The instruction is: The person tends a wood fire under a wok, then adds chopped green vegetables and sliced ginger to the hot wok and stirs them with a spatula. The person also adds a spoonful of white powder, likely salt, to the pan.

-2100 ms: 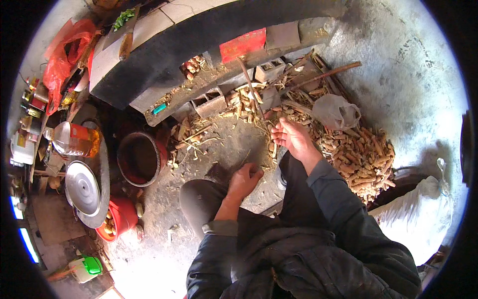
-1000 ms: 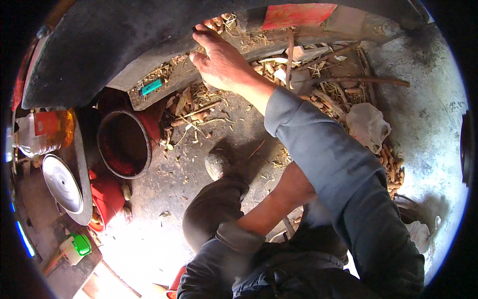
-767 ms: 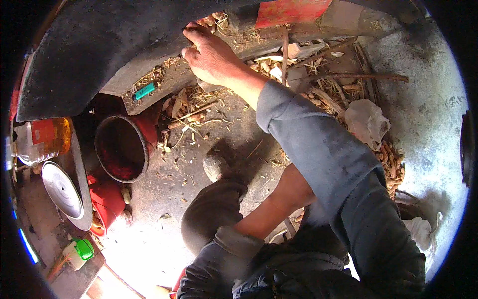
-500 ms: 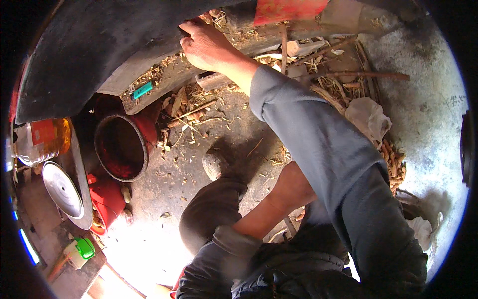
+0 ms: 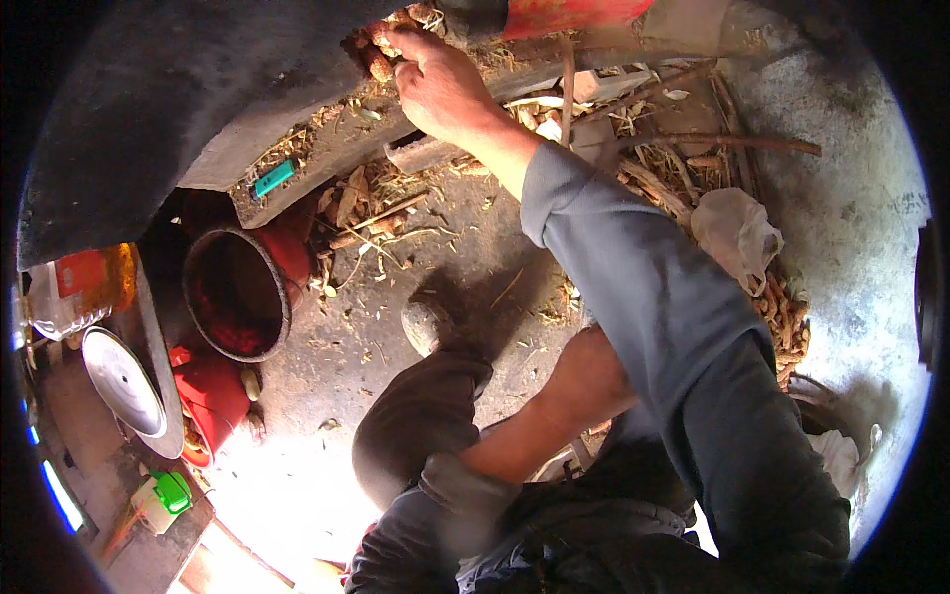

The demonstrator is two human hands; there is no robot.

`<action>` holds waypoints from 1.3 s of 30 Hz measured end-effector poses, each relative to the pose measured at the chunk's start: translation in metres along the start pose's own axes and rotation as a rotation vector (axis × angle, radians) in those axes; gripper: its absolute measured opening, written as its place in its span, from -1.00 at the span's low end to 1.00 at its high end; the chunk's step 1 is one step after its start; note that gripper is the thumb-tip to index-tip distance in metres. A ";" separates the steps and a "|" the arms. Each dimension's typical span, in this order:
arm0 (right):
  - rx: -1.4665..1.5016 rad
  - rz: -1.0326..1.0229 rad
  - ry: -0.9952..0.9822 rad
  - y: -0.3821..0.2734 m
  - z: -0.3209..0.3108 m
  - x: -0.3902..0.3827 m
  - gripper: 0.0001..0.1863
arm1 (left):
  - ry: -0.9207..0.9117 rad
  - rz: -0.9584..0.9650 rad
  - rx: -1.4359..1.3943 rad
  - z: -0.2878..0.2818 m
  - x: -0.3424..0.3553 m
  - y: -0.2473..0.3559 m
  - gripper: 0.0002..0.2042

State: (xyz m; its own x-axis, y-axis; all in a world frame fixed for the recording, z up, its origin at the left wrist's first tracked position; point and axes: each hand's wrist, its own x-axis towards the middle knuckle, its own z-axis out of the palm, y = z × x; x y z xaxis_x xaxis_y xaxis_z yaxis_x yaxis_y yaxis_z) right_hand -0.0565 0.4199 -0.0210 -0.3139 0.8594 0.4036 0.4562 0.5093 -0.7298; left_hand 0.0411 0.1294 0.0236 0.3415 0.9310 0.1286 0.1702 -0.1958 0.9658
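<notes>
My right hand [image 5: 440, 84] reaches to a gap under the dark stove body [image 5: 168, 89], where several corn cobs [image 5: 379, 61] lie. Its forefinger touches them, with the thumb held apart and the other fingertips partly hidden. Beneath it runs a debris-strewn concrete ledge [image 5: 305, 144] with a small teal object [image 5: 273, 178] on it. My left hand [image 5: 597, 361] is low between my legs, crossed under my right forearm, its fingers out of sight behind the sleeve.
Red buckets [image 5: 210, 396] and a dark-rimmed pot [image 5: 236, 287] stand left, near a metal lid [image 5: 121, 381] and an oil jug [image 5: 79, 287]. Sticks [image 5: 717, 142], a plastic bag [image 5: 734, 238] and a cob pile [image 5: 787, 332] lie right, against a wall [image 5: 841, 198].
My right hand rose from my legs to the stove gap and has since shifted slightly right, exposing more cobs. My left forearm slid right beneath it. The view has shifted toward the stove.
</notes>
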 end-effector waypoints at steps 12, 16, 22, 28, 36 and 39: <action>0.028 -0.004 -0.012 0.003 0.003 0.001 -0.56 | -0.114 -0.076 0.001 -0.003 -0.002 -0.004 -0.54; 0.001 -0.038 -0.003 0.001 0.000 -0.012 -0.59 | -0.087 0.008 0.065 -0.001 -0.005 -0.005 -0.56; -0.106 0.031 -0.077 -0.006 0.012 0.004 -0.59 | -0.070 -0.056 -0.012 0.003 -0.008 -0.002 -0.56; -0.034 0.088 -0.004 0.004 0.032 0.013 -0.63 | -0.007 -0.002 0.000 0.001 -0.005 -0.001 -0.56; -0.092 0.087 -0.016 0.010 0.043 0.022 -0.74 | 0.027 0.011 -0.066 -0.004 -0.002 0.004 -0.60; -0.002 0.020 0.007 0.001 0.019 0.010 -0.77 | -0.047 0.007 -0.041 -0.008 -0.004 0.003 -0.60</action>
State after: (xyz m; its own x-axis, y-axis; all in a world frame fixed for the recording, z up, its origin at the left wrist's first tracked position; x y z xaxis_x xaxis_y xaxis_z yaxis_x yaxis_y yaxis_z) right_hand -0.0746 0.4282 -0.0285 -0.2989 0.8697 0.3927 0.4641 0.4921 -0.7365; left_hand 0.0328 0.1278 0.0274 0.3855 0.9141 0.1254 0.1297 -0.1883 0.9735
